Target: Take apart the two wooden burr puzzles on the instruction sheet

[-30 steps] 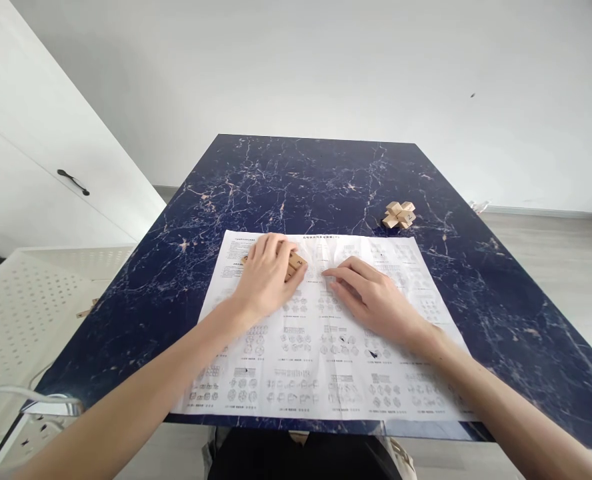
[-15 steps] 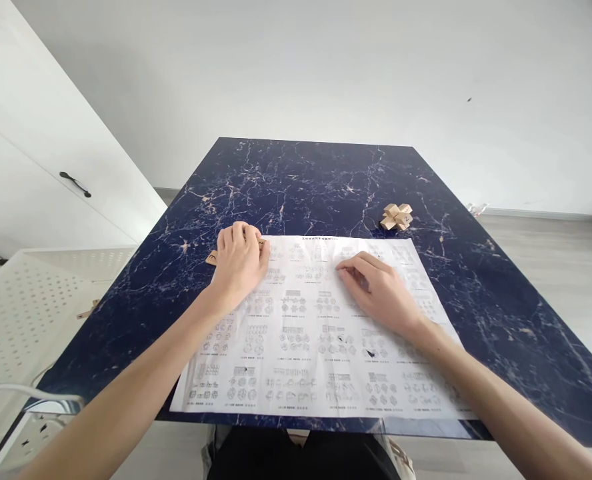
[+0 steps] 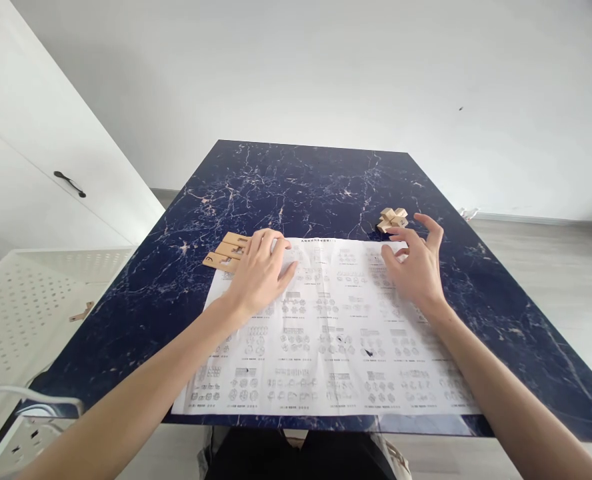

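Observation:
A white printed sheet of puzzle diagrams (image 3: 326,333) lies flat on the dark blue marble table (image 3: 301,187). My left hand (image 3: 259,273) rests open, palm down, on the sheet's upper left corner. Just beyond its fingertips, flat wooden puzzle pieces (image 3: 226,251) lie side by side on the table. My right hand (image 3: 419,263) hovers over the sheet's upper right corner with fingers spread and curled, holding nothing. An assembled wooden burr puzzle (image 3: 393,219) sits just past its fingertips, untouched.
A white perforated rack (image 3: 31,293) stands left of the table, with a small wooden piece (image 3: 81,311) on it. A white cabinet with a black handle (image 3: 69,183) lies further left. The table's near edge is at my body.
My left hand slid the flat wooden pieces left off the sheet and let go of them. My right hand lifted off the paper and moved right toward the burr puzzle.

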Tool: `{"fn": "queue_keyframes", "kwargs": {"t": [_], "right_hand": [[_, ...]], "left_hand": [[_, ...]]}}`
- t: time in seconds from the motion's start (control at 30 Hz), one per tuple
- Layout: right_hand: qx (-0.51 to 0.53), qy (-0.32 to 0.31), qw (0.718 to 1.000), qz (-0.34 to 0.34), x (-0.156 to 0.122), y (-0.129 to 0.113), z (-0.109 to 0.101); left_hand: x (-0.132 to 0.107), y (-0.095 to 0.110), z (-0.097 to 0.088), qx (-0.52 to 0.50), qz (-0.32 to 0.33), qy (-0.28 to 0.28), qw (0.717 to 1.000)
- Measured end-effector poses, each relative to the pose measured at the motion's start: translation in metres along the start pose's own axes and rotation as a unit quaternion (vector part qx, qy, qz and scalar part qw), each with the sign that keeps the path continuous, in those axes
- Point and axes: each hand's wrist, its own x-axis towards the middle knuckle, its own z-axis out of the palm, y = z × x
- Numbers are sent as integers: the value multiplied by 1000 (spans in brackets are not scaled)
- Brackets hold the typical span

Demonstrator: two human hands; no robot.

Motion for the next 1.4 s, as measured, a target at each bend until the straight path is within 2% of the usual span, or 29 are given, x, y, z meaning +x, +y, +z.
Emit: {"fn": "queue_keyframes", "kwargs": {"t": [0.23, 0.4, 0.53, 0.6, 0.7, 0.83, 1.0, 1.1, 1.17, 1.27, 1.33, 1.4], "right_hand": [[-16, -46, 999, 4, 10, 14, 2], [-7, -3, 1000, -7, 6, 3, 0], [69, 16, 997, -8, 1, -14, -4], [149, -23, 988, -9, -4, -26, -6], [262, -121, 957, -14, -15, -45, -7], [328, -233, 914, -42, -31, -68, -8], [370, -295, 880, -47, -39, -79, -11], [402, -291, 867, -45, -38, -80, -13], [404, -262, 875, -46, -38, -81, -12], [337, -209, 916, -64, -40, -82, -9], [280, -194, 935, -95, -42, -82, -7], [238, -194, 943, -126, -45, -81, -4]], "left_hand": [[-1, -1, 1, -21, 1, -16, 1000], [-1, 2, -2, -26, 11, -17, 999], [-1, 5, -6, -52, 9, -19, 998], [-1, 9, -8, -93, -4, -19, 995], [0, 16, -11, -179, -38, -22, 983], [-1, 23, -13, -291, -77, -64, 952], [0, 24, -15, -378, -103, -136, 910], [3, 26, -18, -407, -95, -147, 896], [4, 29, -19, -415, -91, -148, 893], [5, 31, -21, -429, -83, -146, 887], [6, 32, -22, -444, -77, -144, 881], [7, 32, -23, -457, -73, -140, 875]]}}
